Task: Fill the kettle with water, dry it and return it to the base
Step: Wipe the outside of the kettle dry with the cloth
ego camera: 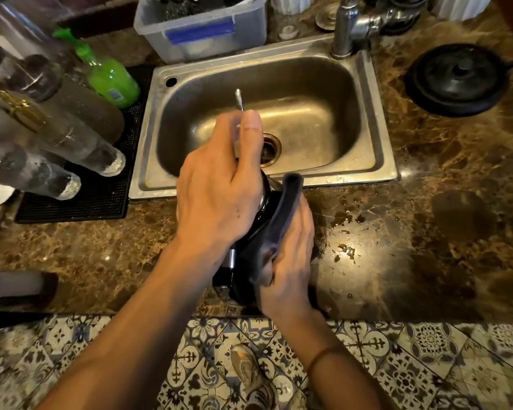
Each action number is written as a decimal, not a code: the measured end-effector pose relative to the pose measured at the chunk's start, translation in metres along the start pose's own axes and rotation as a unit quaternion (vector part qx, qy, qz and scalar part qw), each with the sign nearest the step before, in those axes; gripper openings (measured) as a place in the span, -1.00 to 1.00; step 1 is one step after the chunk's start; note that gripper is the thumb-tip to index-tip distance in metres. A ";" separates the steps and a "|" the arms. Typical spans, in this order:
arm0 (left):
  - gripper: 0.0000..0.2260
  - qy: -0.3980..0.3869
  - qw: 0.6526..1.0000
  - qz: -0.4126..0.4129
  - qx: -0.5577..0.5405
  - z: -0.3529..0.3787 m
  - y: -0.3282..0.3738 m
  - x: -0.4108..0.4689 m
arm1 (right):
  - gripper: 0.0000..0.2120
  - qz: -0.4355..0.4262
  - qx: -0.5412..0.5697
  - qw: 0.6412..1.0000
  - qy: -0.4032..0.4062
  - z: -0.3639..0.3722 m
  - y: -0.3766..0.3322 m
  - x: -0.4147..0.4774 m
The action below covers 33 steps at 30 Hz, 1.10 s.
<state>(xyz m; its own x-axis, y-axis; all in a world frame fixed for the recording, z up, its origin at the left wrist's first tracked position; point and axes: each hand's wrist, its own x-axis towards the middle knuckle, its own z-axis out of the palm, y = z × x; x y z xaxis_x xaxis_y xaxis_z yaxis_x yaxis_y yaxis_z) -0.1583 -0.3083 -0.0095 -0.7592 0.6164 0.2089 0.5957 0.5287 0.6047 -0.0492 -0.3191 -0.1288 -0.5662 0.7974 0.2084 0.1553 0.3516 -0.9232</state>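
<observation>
The left hand (219,187) has its grip closed over the dark steel kettle (264,199) at frame centre; the right hand (288,255) presses a dark grey cloth (282,214) against it. Wet metal could slip, tipping water onto the brown marble tabletop (397,232), well short of the round black base (456,79) at upper right.

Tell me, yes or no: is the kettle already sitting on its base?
No: the kettle is held by the left hand at the counter edge, while the base sits bare right of the sink.

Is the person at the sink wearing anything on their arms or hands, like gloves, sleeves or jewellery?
No gloves and no sleeves in view: both forearms are bare. The left hand shows no rings or watch. The right hand has a thin brown band around its wrist.
</observation>
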 end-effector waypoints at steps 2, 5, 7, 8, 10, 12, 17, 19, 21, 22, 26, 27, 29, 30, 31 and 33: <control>-0.52 -0.004 1.000 -0.007 -0.001 -0.001 0.001 0.000 | -0.51 0.091 0.042 0.995 0.016 -0.004 -0.003 0.029; -0.52 -0.003 1.000 -0.010 -0.017 -0.003 0.002 0.000 | -0.71 0.218 -0.051 0.961 -0.163 -0.016 -0.006 0.099; -0.53 -0.003 1.000 -0.010 -0.018 -0.003 0.002 0.000 | -0.68 0.183 -0.044 0.948 -0.258 -0.023 -0.015 0.131; -0.54 0.000 1.000 -0.009 -0.017 -0.002 0.002 0.001 | -0.66 0.154 -0.034 0.951 -0.265 -0.024 -0.020 0.135; -0.55 0.007 1.000 -0.005 -0.023 -0.002 0.003 0.002 | -0.66 0.097 -0.037 0.974 -0.200 -0.023 -0.024 0.114; -0.54 0.016 0.999 -0.002 -0.028 -0.002 0.002 0.002 | -0.63 0.015 -0.027 0.994 -0.103 -0.016 -0.020 0.072; -0.51 0.013 1.000 -0.002 -0.014 -0.002 0.003 0.000 | -0.26 0.006 -0.016 0.998 -0.055 -0.008 0.007 0.005; -0.50 0.006 1.000 -0.001 -0.010 -0.003 0.003 -0.001 | -0.22 0.002 0.007 0.999 -0.048 -0.006 0.012 0.004; -0.48 0.007 1.000 0.004 -0.008 -0.003 0.003 0.000 | -0.24 0.082 0.095 0.992 -0.024 -0.006 0.008 0.015; -0.48 0.009 1.000 0.007 -0.009 -0.003 0.003 0.000 | -0.30 0.152 0.127 0.980 -0.007 -0.007 0.006 0.028; -0.50 0.003 1.000 0.008 -0.013 -0.002 0.002 0.000 | -0.52 0.275 0.052 0.951 -0.128 -0.022 -0.006 0.096; -0.50 0.001 1.000 0.007 -0.017 -0.002 0.002 0.000 | -0.55 0.280 0.047 0.944 -0.171 -0.026 -0.012 0.108; -0.51 0.007 1.000 0.012 -0.024 -0.001 0.000 0.001 | -0.57 0.270 0.055 0.940 -0.201 -0.028 -0.020 0.116; -0.49 0.013 0.999 0.015 -0.025 -0.001 0.000 0.000 | -0.59 0.252 0.061 0.947 -0.189 -0.027 -0.023 0.110; -0.45 0.018 0.999 0.019 -0.023 -0.001 0.000 0.000 | -0.60 0.225 0.071 0.958 -0.163 -0.025 -0.026 0.100; -0.39 0.024 0.999 0.028 -0.008 -0.001 0.001 0.000 | -0.57 0.186 0.118 0.971 -0.094 -0.020 -0.030 0.072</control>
<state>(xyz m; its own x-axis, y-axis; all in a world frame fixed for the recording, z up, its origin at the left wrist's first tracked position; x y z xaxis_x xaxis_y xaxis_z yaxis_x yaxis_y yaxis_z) -0.1577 -0.3085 -0.0088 -0.7371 0.6153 0.2795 0.6331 0.4842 0.6039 -0.0786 -0.2621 -0.0792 -0.6478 0.7362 -0.1959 0.2003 -0.0835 -0.9762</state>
